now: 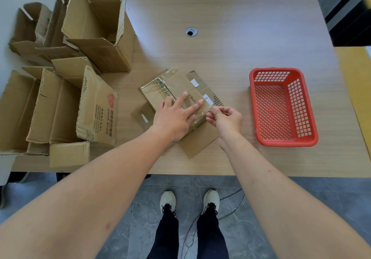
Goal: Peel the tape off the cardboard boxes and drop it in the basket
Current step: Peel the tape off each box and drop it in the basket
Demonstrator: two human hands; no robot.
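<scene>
— Where was your box when you worked the tape?

— Your flattened cardboard box (176, 90) lay on the wooden table (230, 27), near its front edge, and your left hand (172, 116) pressed down on it with straight, spread fingers.

— And your right hand?

— Your right hand (225, 121) pinched the end of the clear tape (208, 111) at the box's right edge, fingers curled round it. The tape had lifted only at that end.

— The basket?

— You had the red basket (307, 138) standing to the right of the box, apart from it. A heap of opened cardboard boxes (80, 57) stood on your left.
</scene>
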